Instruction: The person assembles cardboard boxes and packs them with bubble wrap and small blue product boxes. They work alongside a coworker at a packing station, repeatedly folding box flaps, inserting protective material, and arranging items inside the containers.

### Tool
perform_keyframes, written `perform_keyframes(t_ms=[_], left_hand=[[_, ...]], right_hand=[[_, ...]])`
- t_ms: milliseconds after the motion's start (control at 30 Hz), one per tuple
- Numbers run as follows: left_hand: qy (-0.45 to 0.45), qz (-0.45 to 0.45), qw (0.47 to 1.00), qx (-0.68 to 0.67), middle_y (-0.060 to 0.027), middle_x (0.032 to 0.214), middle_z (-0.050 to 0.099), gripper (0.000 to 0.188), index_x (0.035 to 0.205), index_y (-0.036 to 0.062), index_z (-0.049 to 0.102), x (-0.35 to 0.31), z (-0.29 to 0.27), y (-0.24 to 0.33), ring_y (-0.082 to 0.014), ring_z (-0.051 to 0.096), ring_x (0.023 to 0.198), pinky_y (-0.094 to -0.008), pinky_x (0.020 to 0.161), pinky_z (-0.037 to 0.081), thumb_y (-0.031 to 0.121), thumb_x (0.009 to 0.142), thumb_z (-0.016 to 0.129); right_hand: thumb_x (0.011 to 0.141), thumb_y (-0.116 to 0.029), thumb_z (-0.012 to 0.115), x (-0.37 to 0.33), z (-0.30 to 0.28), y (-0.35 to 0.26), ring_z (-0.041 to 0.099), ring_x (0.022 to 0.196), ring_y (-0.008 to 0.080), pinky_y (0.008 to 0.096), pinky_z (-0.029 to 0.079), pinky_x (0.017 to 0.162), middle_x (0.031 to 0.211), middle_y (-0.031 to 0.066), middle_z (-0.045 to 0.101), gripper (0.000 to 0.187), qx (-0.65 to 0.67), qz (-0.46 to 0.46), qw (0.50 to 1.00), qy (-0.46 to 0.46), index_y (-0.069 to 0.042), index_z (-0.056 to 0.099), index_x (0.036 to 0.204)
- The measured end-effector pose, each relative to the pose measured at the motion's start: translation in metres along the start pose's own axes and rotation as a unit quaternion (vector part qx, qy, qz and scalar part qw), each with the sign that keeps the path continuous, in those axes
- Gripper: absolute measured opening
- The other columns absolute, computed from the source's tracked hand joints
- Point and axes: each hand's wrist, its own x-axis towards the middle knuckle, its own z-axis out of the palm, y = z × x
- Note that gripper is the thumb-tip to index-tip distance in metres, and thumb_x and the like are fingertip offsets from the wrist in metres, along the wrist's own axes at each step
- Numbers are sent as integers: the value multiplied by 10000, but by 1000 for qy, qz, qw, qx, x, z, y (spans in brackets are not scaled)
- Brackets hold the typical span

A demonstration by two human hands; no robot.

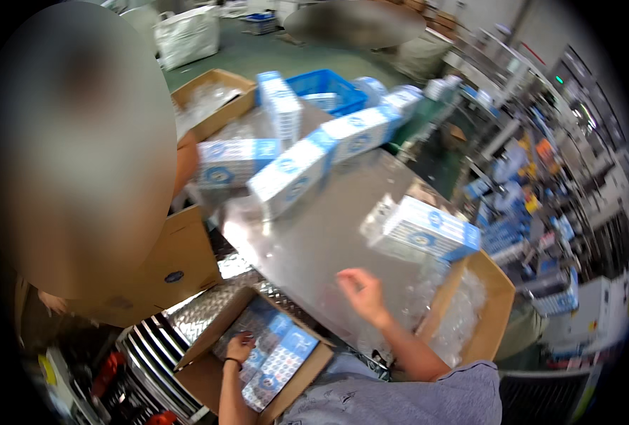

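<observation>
"What's there?"
"One blue-and-white pack (431, 228) on the worktop (307, 248), right of middle. At least four more near the top. Others are in the box (297, 382), bottom middle."
"Hands?"
"The left hand (240, 347) is in there; I can't tell its grip. The right hand (361, 290) curls loosely, holding nothing."
"Any words?"
"Blue marks (421, 239), too blurry to read."

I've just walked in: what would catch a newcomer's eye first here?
Probably the line of long white-and-blue packs stretching across the far part of the shiny metal table. Next, at the lower centre, an open cardboard box with similar packs inside, where the left hand reaches in, while the right hand hovers empty above the table. A bright blue basket also stands out at the back.
</observation>
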Motion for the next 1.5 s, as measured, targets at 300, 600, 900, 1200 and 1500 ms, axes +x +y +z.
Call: perform_keyframes(t_ms=[300, 600, 900, 1200, 1500], left_hand=[[-148, 92, 972, -160, -75, 700, 698, 196, 1066, -6, 659, -53, 10, 270, -93, 610, 504, -211, 458, 474, 151, 1026, 550], [-205, 140, 955, -164, -72, 743, 711, 230, 1127, -18, 650, -70, 65, 357, -95, 642, 552, -207, 479, 498, 165, 1036, 543], [-101, 297, 925, -216, -81, 1184, 659, 589, 1439, 61, 463, -43, 148, 362, -154, 650, 987, -323, 873, 572, 53, 906, 714], [74, 206, 836, -503, -74, 1141, 689, 351, 1254, 51, 614, -121, 0, 252, -159, 679, 974, -324, 780, 598, 21, 913, 691], [240, 184, 762, -572, -141, 1206, 666, 444, 1286, 18, 565, -190, -31, 159, -258, 704, 1006, -384, 848, 608, -95, 869, 667]], right_hand=[[795, -41, 657, -37, -233, 238, 567, 1131, 403, 492, 438, 982, 1187, 110, 635, 419, -492, 38, 846, 201, -161, 659, 1197], [878, -7, 564, -10, -290, 226, 643, 993, 337, 491, 510, 847, 1121, 111, 683, 417, -389, 45, 901, 187, -197, 675, 1233], [991, -71, 572, 7, -151, 27, 667, 800, 138, 275, 582, 589, 1056, 59, 668, 484, 239, 193, 925, -225, -156, 480, 1458], [930, -12, 654, -15, 38, -66, 702, 803, 170, 284, 589, 661, 1110, 138, 703, 499, 344, 189, 810, -436, 10, 499, 1404], [932, -72, 684, -49, 132, -83, 687, 783, 137, 255, 531, 663, 960, 95, 734, 224, 328, 171, 785, -496, -22, 650, 1148]])
